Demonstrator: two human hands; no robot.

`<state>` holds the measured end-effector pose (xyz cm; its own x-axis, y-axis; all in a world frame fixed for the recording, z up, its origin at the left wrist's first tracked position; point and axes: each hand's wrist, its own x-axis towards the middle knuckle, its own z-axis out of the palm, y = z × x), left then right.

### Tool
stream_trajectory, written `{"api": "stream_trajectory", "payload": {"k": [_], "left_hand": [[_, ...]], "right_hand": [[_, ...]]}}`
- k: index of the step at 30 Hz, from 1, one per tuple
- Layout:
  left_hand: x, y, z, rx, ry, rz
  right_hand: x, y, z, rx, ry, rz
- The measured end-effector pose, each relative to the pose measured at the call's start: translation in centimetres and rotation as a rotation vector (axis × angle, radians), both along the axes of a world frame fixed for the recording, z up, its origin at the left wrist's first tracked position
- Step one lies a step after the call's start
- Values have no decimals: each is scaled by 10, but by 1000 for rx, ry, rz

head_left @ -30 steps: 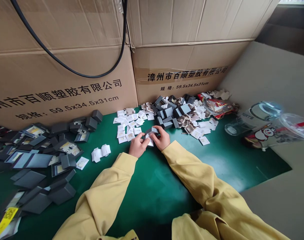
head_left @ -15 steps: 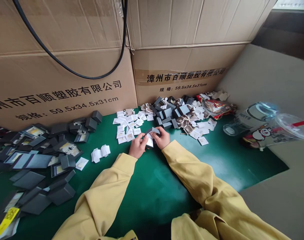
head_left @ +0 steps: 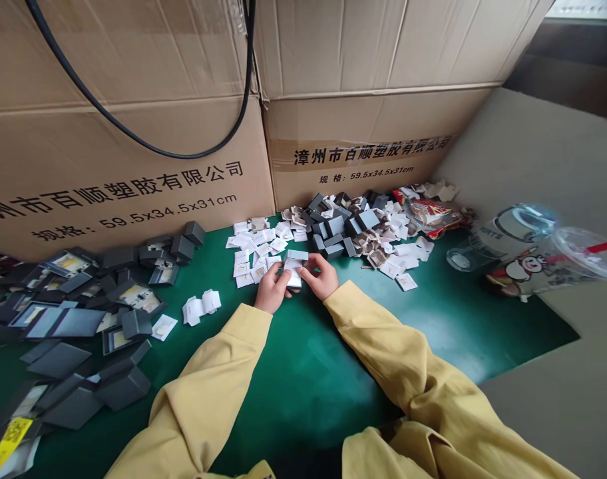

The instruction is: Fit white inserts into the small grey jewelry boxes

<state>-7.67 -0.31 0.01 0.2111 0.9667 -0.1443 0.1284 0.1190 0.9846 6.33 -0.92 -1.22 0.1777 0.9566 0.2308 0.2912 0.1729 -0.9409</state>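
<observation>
A small grey box (head_left: 297,255) with a white inside, its lid tilted up, is between my hands over the green table. My left hand (head_left: 272,289) is closed on its left side, thumb against the white part. On the right edge, my right hand (head_left: 324,277) pinches it with thumb and fingertips. The fingers hide part of the box, and what lies inside is too small to tell. Just beyond my hands are rows of small white cards (head_left: 258,255). Behind them to the right is a heap of small dark grey boxes (head_left: 335,229).
Open dark boxes (head_left: 68,319) crowd the left side. White folded inserts (head_left: 202,306) lie left of my hands, crumpled white pieces (head_left: 396,233) to the right. Plastic cups (head_left: 533,266) stand at the right edge. Large cartons (head_left: 198,179) wall the back, and a black cable (head_left: 184,156) hangs in front.
The box has turned in my hands, so its lid now stands at the far side and more white shows. My right fingers have shifted to its right edge.
</observation>
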Motion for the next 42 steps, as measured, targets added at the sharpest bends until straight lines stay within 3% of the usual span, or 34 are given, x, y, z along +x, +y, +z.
{"api": "stream_trajectory", "payload": {"k": [7,13,18,22,32,42], "left_hand": [[1,-2,2,11,-11,-5],[2,-1,0,26,-55,3],[0,1,-5,15,-45,-74],[-1,1,-6,22,2,-106],[0,0,2,-2,-6,-111],[0,-1,-1,36,19,-93]], "right_hand": [[0,0,-1,-89,-25,90],[2,3,-8,-183,184,225],[6,4,-8,-196,132,291],[5,5,-11,-205,239,335],[1,8,-17,-211,320,273],[-1,3,-11,-189,260,258]]}}
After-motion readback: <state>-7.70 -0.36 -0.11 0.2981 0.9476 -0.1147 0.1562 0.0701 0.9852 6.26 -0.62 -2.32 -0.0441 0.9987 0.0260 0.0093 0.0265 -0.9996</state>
